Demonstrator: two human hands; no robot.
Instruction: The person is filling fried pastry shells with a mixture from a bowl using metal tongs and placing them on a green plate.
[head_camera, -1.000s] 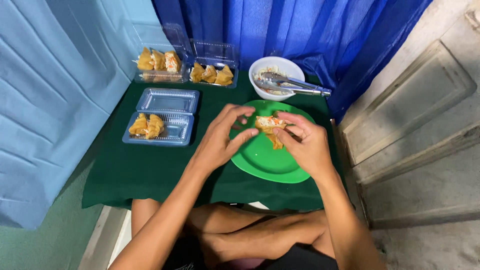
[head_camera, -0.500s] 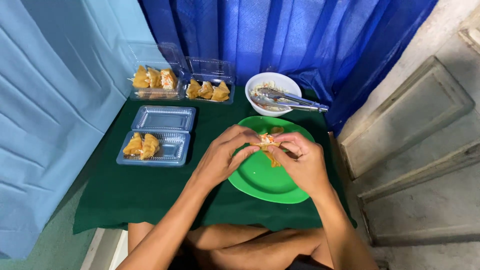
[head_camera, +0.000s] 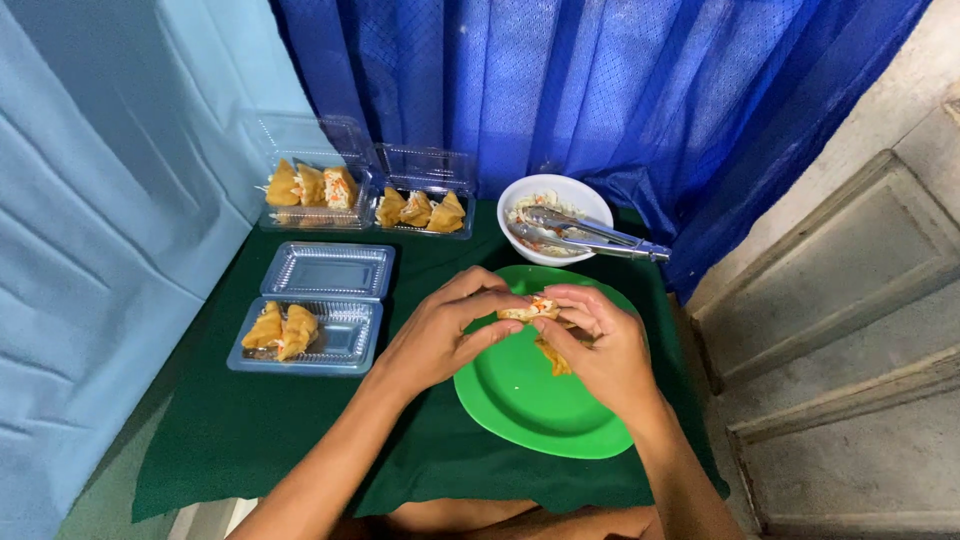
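My left hand (head_camera: 445, 330) and my right hand (head_camera: 600, 345) meet over a round green plate (head_camera: 530, 405), both pinching one stuffed golden pastry piece (head_camera: 530, 308) with white and orange filling showing. Another golden piece (head_camera: 553, 357) lies on the plate under my right hand, partly hidden. A white bowl (head_camera: 585, 195) of shredded filling stands behind the plate, with metal tongs (head_camera: 590, 236) resting across it.
An open clear plastic box (head_camera: 345, 335) at the left holds two filled pastries (head_camera: 280, 328). Two more clear boxes (head_camera: 365, 205) with several pastries stand at the back. Everything sits on a dark green cloth (head_camera: 280, 430); blue curtains (head_camera: 560, 90) hang behind, a wall at right.
The view has shifted, so the table sits lower in the picture. My hands stay together over the plate, still working the same pastry piece.
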